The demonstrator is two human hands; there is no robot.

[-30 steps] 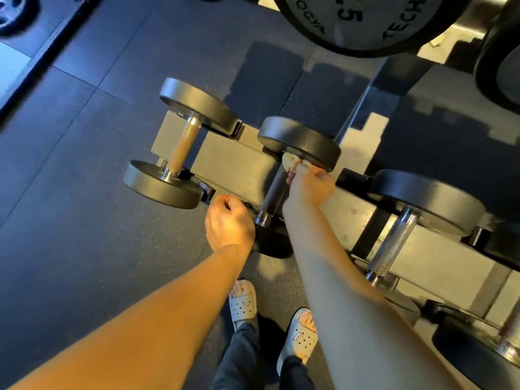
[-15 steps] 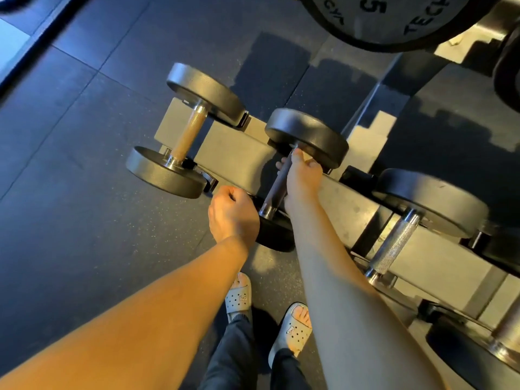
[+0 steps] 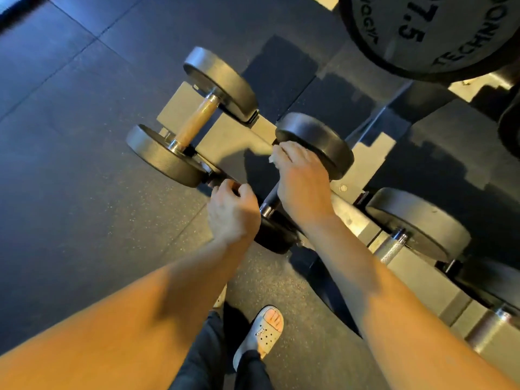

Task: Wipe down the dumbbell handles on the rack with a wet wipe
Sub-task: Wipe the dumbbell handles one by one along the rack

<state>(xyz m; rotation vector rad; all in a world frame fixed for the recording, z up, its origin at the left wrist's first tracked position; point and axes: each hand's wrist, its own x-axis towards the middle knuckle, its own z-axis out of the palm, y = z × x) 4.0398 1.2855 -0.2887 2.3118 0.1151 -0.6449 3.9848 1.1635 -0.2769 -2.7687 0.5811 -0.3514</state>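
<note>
Three dumbbells lie side by side on a low beige rack (image 3: 236,142). My right hand (image 3: 302,178) is wrapped over the handle of the middle dumbbell (image 3: 312,142), close to its far head, with a white wet wipe (image 3: 274,159) bunched under the fingers. Only the near end of that dark handle (image 3: 271,198) shows below my palm. My left hand (image 3: 233,212) grips the near front edge of the rack beside the middle dumbbell's near head (image 3: 274,235). The left dumbbell (image 3: 194,125) has a tan handle; the right dumbbell (image 3: 416,223) has a knurled steel one.
Dark rubber floor tiles (image 3: 84,164) stretch to the left. A large weight plate marked 7.5 (image 3: 427,32) hangs overhead at the top right. More dumbbell heads and handles run along the rack to the lower right (image 3: 486,327). My sandalled feet (image 3: 261,333) stand just before the rack.
My right hand has stayed on the middle dumbbell's handle near the far head, shifting and turning over it with the wipe. My left hand keeps its hold on the rack edge.
</note>
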